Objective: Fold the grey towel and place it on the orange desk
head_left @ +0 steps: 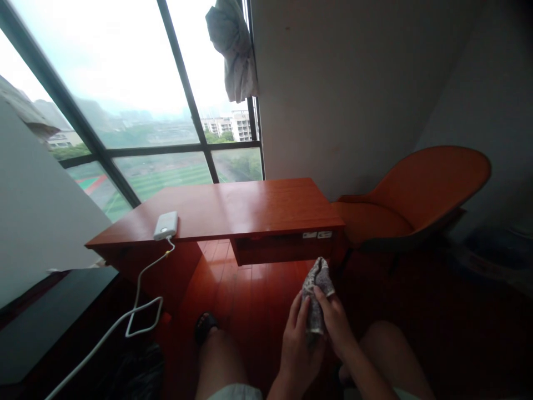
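A folded piece of grey-and-white patterned cloth (315,315) is held up between both hands, in front of the lap. My left hand (296,336) grips it from the left, fingers bent over its side. From the right, my right hand (336,322) presses on the cloth with its fingers closed on the edge. The upper end of the cloth sticks out beyond the fingertips, with a fold or opening along it. Its exact kind cannot be made out.
A reddish wooden desk (250,208) stands ahead under the window. On its left front edge lies a white power bank (166,225), and a white cable (139,283) hangs from it towards the lower left. An orange chair (433,183) is at the right.
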{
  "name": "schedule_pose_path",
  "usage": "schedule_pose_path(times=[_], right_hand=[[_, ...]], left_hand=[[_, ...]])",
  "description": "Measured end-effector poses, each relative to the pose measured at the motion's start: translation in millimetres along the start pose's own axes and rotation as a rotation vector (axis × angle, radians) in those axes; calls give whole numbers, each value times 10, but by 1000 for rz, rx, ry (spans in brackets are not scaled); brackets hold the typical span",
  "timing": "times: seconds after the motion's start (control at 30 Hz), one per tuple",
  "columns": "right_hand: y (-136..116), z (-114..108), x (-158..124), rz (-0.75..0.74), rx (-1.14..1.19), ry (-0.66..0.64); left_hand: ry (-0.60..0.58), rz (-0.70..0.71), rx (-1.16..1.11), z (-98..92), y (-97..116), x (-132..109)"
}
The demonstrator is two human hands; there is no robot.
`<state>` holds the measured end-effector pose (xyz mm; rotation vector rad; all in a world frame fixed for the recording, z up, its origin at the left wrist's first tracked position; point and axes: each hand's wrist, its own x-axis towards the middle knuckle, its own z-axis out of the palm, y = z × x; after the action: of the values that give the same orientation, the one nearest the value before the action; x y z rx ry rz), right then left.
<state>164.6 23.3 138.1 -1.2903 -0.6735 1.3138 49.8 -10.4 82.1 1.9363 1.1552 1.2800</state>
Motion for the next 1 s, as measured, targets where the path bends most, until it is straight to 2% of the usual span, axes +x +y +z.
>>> schedule_pose_path(times=[0.13,0.23,0.3,0.4,0.47,0.57,0.77,0.87,1.0], right_hand=[[8,3,-20,-37,-24,15],[34,-2,-14,-37,-53,-11],[53,-7,-5,-39,-65,-26],[78,-44,23,-95,-171,33],[94,-103,61,-164,-288,95],[119,-237,139,-228,-341,163],[95,-446,176,-241,-365,272],[43,-388,69,-291,-448,295],[40,-131,-95,-417,-507,188]], left_hand=[[116,-59,-53,16,-16,70],[200,-202,-299,12,57,125],[290,-405,-496,12,105,170],[458,-779,-739,-12,125,250],[506,-899,-876,-66,98,302],[501,-872,-964,-206,3,355],[552,-825,-920,-434,-206,382],[543,-784,-812,-405,-163,402],[445,-787,-765,-244,20,450]])
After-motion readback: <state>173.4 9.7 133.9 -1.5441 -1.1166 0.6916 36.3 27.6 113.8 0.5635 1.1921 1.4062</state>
